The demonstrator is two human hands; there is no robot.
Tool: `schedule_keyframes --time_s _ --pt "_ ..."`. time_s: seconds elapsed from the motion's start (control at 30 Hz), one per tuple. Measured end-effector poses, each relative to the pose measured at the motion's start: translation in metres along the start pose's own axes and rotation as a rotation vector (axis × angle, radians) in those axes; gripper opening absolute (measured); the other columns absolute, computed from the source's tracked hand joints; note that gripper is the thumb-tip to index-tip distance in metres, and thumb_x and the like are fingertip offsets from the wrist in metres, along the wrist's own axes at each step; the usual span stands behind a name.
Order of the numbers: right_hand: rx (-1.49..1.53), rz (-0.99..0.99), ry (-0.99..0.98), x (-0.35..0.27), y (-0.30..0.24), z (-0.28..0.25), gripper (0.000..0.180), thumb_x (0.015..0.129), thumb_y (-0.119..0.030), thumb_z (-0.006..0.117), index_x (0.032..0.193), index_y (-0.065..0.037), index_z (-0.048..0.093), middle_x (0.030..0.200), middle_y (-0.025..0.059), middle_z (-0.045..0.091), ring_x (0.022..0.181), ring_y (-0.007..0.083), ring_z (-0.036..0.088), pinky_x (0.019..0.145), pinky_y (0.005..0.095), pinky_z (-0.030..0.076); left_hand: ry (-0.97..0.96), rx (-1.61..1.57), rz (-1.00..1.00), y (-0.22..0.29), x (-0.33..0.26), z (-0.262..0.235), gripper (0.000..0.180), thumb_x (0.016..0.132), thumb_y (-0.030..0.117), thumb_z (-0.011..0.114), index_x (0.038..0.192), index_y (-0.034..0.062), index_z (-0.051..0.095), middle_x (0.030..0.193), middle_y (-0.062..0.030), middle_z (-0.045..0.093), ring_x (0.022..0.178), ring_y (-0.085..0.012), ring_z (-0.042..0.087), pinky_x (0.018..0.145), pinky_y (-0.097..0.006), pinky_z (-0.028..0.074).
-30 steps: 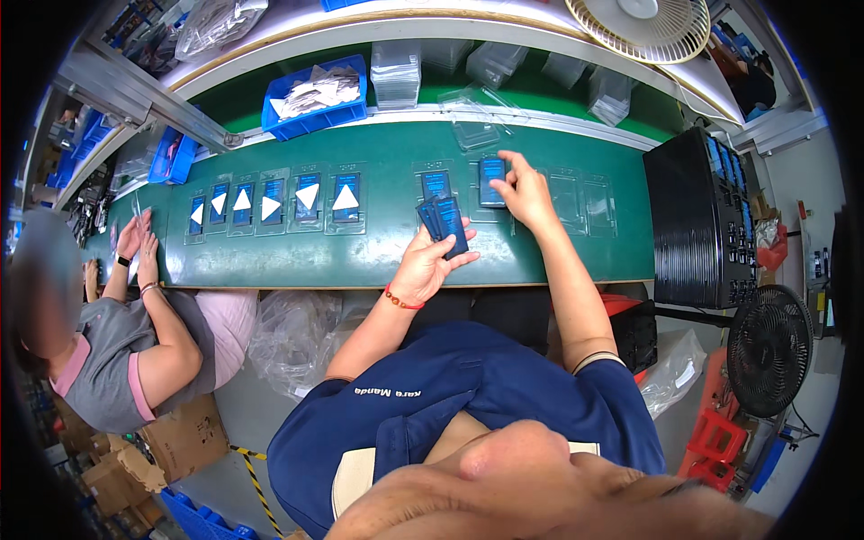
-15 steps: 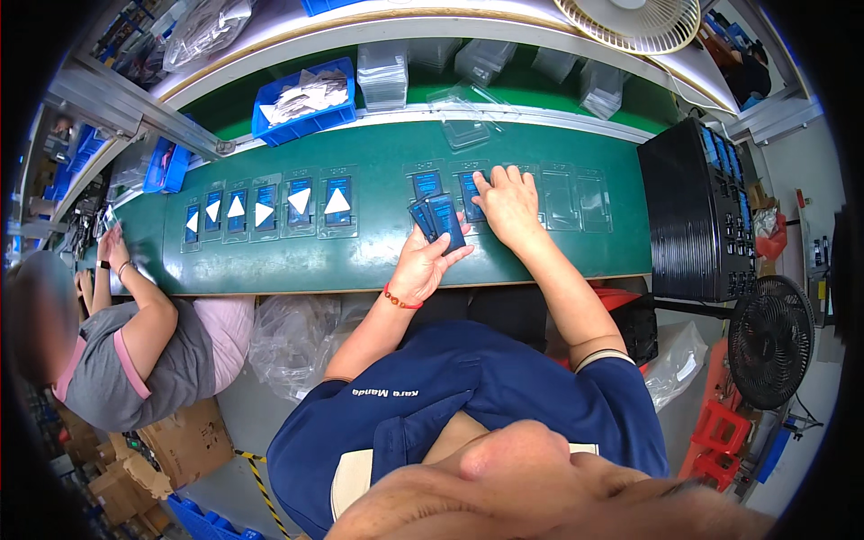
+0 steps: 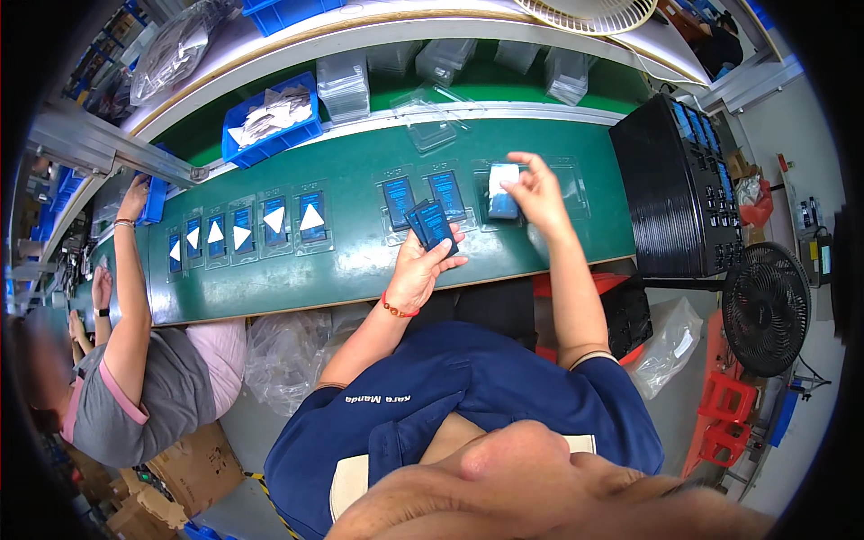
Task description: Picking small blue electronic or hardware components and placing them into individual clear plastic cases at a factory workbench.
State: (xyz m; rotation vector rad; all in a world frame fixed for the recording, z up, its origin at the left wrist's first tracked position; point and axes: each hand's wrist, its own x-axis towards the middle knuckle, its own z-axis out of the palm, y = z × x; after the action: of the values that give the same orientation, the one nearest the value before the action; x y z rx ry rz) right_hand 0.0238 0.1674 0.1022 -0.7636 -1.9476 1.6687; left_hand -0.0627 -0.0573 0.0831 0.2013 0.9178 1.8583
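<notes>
The person's left hand (image 3: 421, 270) is curled around a small fanned stack of dark blue cards (image 3: 432, 225), thumb across the top, apparently so the next one is easy to draw off. The right hand (image 3: 537, 191), at about two o'clock from the left, pinches one pale card (image 3: 502, 178) between thumb and fingertips and holds it just over a clear blister tray (image 3: 567, 180) on the green conveyor belt (image 3: 360, 261), seemingly lined up with its pocket. At nine o'clock from that tray lie two trays already holding dark cards (image 3: 423, 198). Further along, toward nine o'clock, filled trays with white triangles (image 3: 270, 220) run toward a co-worker's raised arm (image 3: 130, 252).
</notes>
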Motion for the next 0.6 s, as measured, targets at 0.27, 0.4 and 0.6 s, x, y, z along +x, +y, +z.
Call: schedule_keyframes --time_s 0.27,0.4,0.6 --pt "-0.804 -0.198 -0.050 0.000 -0.006 0.000 0.044 0.068 -0.022 0.079 0.107 -0.011 0.063 0.074 0.0067 0.058 0.076 0.0267 0.060 0.069 0.0396 0.047 -0.009 -0.108 -0.043 -0.005 0.001 -0.002 0.043 0.092 -0.002 0.051 0.132 0.0083 0.040 0.128 -0.0101 0.052 0.118 -0.0237 0.052 0.093 -0.045 0.050" --pt "-0.964 -0.305 -0.060 -0.009 -0.004 0.002 0.045 0.071 -0.027 0.076 0.114 -0.015 0.066 0.082 0.0059 0.059 0.085 0.0255 0.057 0.078 0.0390 0.043 0.005 -0.098 -0.015 -0.005 0.001 -0.001 0.044 0.091 -0.001 0.051 0.132 0.0053 0.039 0.129 -0.0122 0.051 0.119 -0.0253 0.052 0.094 -0.045 0.049" --pt "-0.885 -0.354 -0.181 -0.015 -0.004 -0.001 0.047 0.072 -0.026 0.075 0.117 -0.015 0.065 0.080 0.0052 0.058 0.082 0.0236 0.055 0.078 0.0359 0.039 0.015 -0.067 0.002 -0.006 0.005 0.000 0.047 0.092 -0.003 0.049 0.135 0.0065 0.036 0.132 -0.0108 0.048 0.120 -0.0248 0.050 0.097 -0.044 0.048"
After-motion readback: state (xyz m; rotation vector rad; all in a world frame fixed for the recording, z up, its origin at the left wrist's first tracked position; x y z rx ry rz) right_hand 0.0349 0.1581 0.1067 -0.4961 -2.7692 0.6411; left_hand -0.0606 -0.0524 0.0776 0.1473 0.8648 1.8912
